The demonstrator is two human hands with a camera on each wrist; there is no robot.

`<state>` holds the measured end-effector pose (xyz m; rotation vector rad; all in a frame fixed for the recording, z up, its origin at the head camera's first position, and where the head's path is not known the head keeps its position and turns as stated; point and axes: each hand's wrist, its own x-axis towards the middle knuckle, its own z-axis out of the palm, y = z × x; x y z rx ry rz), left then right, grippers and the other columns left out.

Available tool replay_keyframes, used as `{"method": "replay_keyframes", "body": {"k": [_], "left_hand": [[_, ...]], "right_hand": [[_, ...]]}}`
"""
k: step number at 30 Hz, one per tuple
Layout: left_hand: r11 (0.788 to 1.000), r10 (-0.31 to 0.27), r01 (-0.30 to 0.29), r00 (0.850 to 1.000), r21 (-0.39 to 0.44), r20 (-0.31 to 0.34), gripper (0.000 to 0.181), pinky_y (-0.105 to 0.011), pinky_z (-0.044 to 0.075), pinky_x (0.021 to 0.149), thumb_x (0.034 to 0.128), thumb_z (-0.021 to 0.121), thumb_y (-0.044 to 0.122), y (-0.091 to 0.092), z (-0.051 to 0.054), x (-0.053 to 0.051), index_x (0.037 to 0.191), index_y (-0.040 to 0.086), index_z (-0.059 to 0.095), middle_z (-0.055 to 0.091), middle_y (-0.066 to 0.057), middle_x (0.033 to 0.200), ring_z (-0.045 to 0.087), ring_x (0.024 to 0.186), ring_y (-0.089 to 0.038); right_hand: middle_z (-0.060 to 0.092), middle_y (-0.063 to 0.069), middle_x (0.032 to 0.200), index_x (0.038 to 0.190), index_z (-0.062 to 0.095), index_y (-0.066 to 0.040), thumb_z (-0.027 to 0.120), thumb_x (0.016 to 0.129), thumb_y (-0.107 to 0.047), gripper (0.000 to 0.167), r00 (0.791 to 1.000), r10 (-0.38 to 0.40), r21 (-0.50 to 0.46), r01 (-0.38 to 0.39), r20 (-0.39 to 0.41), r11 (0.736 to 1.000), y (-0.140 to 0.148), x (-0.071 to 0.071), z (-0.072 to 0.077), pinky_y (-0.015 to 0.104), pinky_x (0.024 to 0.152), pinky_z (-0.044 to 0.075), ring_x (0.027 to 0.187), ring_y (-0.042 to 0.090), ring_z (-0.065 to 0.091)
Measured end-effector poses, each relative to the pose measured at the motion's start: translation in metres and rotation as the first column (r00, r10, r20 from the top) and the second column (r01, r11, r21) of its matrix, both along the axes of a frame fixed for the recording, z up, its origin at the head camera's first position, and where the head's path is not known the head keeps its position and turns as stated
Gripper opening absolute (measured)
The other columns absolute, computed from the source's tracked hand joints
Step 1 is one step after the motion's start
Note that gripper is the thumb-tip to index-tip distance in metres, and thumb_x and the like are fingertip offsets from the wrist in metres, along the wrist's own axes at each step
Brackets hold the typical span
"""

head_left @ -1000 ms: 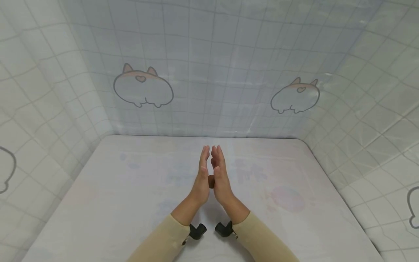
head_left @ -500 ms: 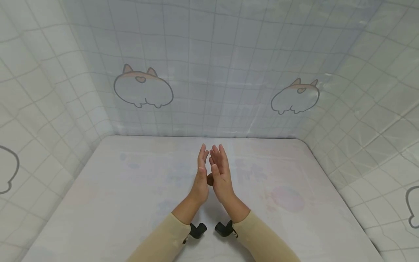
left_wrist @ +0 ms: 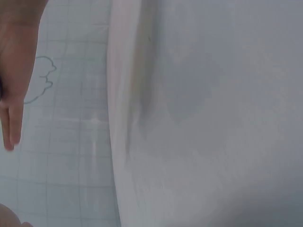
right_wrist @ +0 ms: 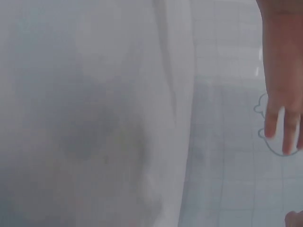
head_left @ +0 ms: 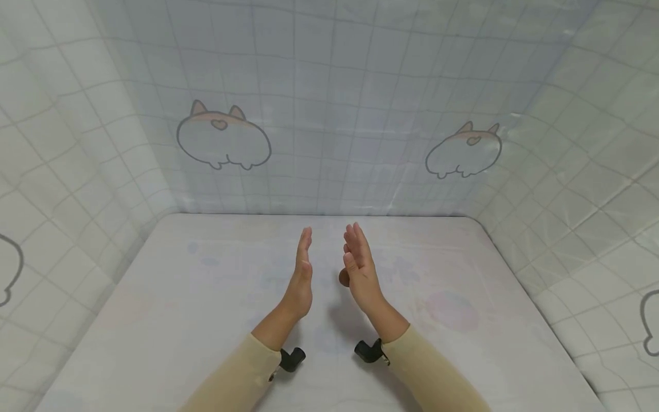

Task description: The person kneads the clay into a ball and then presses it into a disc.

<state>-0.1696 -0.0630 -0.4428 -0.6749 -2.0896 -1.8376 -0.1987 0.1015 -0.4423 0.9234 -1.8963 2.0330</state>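
In the head view, a small brown round lump point(head_left: 344, 278) sits against the palm side of my right hand point(head_left: 363, 280), partly hidden by the thumb and palm. The fingers of that hand are straight and point away from me. Across a gap, my left hand point(head_left: 300, 286) is upright with straight fingers, its palm turned toward the right hand and touching nothing. Both hands are above the white patterned tabletop point(head_left: 206, 320). A straight-fingered hand point(left_wrist: 18, 66) enters the left wrist view at the upper left. Another hand point(right_wrist: 284, 66) shows at the right of the right wrist view.
Gridded sheets with cartoon animal drawings form a back wall point(head_left: 329, 114) and side walls around the table. Black camera mounts point(head_left: 292, 359) protrude from both beige sleeves point(head_left: 234, 372).
My hands have moved apart, left hand leftward and right hand rightward. The brown lump, earlier between both palms, has gone right with the right hand.
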Motion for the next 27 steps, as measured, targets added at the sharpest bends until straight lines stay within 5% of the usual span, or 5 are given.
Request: {"method": "replay_keyframes", "body": {"k": [10,12,17,21,27], "left_hand": [[0.973,0.057,-0.034,0.994,-0.228,0.095,0.082,-0.077,-0.004,0.106,0.0985,0.007,0.072,-0.036,0.001,0.002,0.162,0.021,0.001,-0.010,-0.006,0.167,-0.008,0.152,-0.035],[0.951,0.085,-0.047,0.990,-0.304,0.114,0.083,-0.078,-0.004,0.105,0.0986,0.006,0.071,-0.046,0.002,0.001,0.162,0.018,0.003,-0.008,-0.010,0.167,-0.006,0.151,-0.039],[0.855,0.174,-0.081,0.975,-0.512,0.136,0.090,-0.076,0.001,0.107,0.0963,0.003,0.074,-0.069,0.005,-0.002,0.162,0.013,0.008,-0.002,-0.018,0.166,0.000,0.150,-0.045],[0.772,0.221,-0.102,0.969,-0.627,0.115,0.080,-0.074,0.002,0.109,0.1027,0.014,0.066,-0.084,0.004,-0.004,0.162,0.012,0.010,-0.001,-0.022,0.166,-0.001,0.150,-0.046],[0.629,0.280,-0.117,0.957,-0.769,0.083,0.072,-0.075,0.004,0.108,0.1066,0.030,0.056,-0.108,-0.006,-0.002,0.161,0.011,0.017,0.004,-0.025,0.164,0.003,0.148,-0.050]], "right_hand": [[0.020,0.008,0.165,0.160,0.024,-0.013,0.050,0.107,-0.013,0.058,0.990,-0.055,0.252,0.020,0.133,0.968,0.040,-0.014,0.002,0.042,0.118,0.024,0.150,0.032,0.022],[0.020,0.005,0.165,0.158,0.030,-0.015,0.054,0.106,-0.021,0.058,0.984,-0.082,0.349,0.022,0.158,0.937,0.051,-0.017,0.005,0.037,0.105,0.044,0.148,0.033,0.025],[0.017,0.002,0.166,0.155,0.039,-0.022,0.059,0.101,-0.043,0.061,0.975,-0.153,0.635,0.016,0.162,0.773,0.080,-0.026,0.014,0.038,0.075,0.054,0.140,0.035,0.040],[0.015,0.002,0.167,0.156,0.038,-0.025,0.059,0.099,-0.051,0.065,0.971,-0.177,0.774,-0.012,0.160,0.632,0.101,-0.035,0.014,0.051,0.101,0.046,0.140,0.038,0.041],[0.017,0.016,0.165,0.154,0.040,-0.013,0.063,0.100,-0.040,0.065,0.973,-0.191,0.875,-0.019,0.127,0.484,0.122,-0.044,0.005,0.059,0.106,0.038,0.136,0.045,0.043]]}}
